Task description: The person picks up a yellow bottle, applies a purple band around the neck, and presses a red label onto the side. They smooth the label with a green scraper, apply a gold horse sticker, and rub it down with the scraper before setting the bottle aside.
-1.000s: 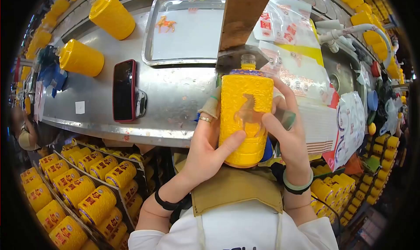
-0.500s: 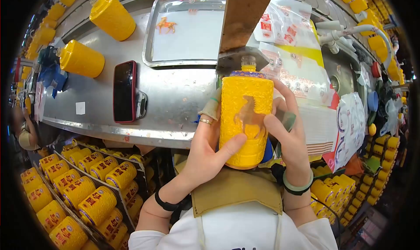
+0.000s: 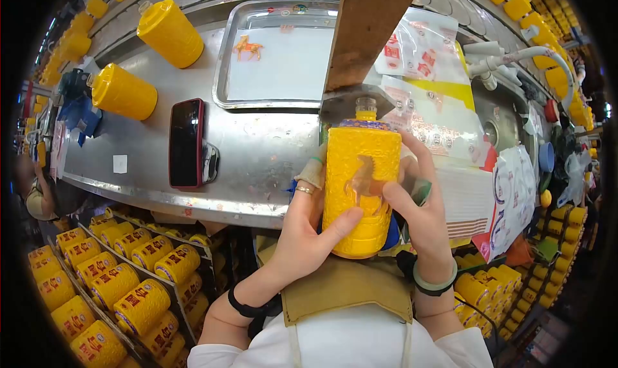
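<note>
Upright in front of my apron, a yellow textured bottle [image 3: 351, 229] with a clear glass neck is held between both hands. On its front face lies a brownish horse decal [image 3: 364, 181]. My left hand [image 3: 306, 239] wraps the bottle's left side, thumb on the lower front, with a finger cover and a ring on its fingers. Gripping the right side is my right hand [image 3: 421, 207], whose thumb presses the horse decal near its right edge. The fingers behind the bottle are partly hidden.
A metal tray [image 3: 222, 78] holds an orange horse decal [image 3: 248, 48] on a white sheet. Left of it are a phone [image 3: 186, 142] and two yellow bottles [image 3: 170, 33]. A wooden post [image 3: 364, 33] rises ahead. Printed plastic sheets [image 3: 444, 110] lie right; racked bottles [image 3: 141, 303] fill the lower left.
The camera view has shifted slightly, so the bench items appear a little lower. My right thumb has moved slightly up and left on the decal; both hands still hold the bottle.
</note>
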The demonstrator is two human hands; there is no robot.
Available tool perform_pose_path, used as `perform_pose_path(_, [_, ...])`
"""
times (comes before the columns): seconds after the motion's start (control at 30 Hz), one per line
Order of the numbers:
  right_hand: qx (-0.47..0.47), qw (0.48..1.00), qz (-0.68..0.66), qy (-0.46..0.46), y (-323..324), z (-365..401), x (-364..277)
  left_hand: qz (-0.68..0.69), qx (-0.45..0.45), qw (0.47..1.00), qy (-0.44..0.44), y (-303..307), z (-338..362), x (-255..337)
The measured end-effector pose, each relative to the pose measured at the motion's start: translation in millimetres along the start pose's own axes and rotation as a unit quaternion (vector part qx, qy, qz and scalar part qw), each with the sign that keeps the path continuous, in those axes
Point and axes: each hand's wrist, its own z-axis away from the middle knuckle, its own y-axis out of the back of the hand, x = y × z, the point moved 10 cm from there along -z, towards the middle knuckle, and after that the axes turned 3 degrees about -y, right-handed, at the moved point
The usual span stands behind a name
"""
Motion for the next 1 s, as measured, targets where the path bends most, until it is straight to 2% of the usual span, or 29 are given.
perform_pose_path(0.67, [0.002,1.0,-0.005,-0.02,11,-1,0,0.001,0.007,1.0,0.001,-1,0,-1])
perform_pose_path(0.77, [0.006,0.998,0.045,0.035,27,-9,-33,0.002,0.013,1.0,-0.006,-1,1,-1])
perform_pose_path(0.83, [0.043,0.976,0.156,0.147,20,-10,-70,0.004,0.014,1.0,-0.008,-1,0,-1])
perform_pose_path(0.9, [0.067,0.969,0.155,0.181,17,-10,-97,-0.013,0.009,1.0,-0.018,-2,-1,1])
perform_pose_path(0.93, [0.016,0.927,0.278,0.251,-2,-7,-120,-0.013,0.006,1.0,-0.018,-3,0,2])
perform_pose_path(0.97, [-0.035,0.862,0.396,0.315,-23,1,-132,-0.004,0.015,1.0,-0.012,-2,0,1])
perform_pose_path(1.0, [-0.082,0.841,0.419,0.333,-41,5,-135,0.004,0.023,1.0,-0.005,-2,1,0])
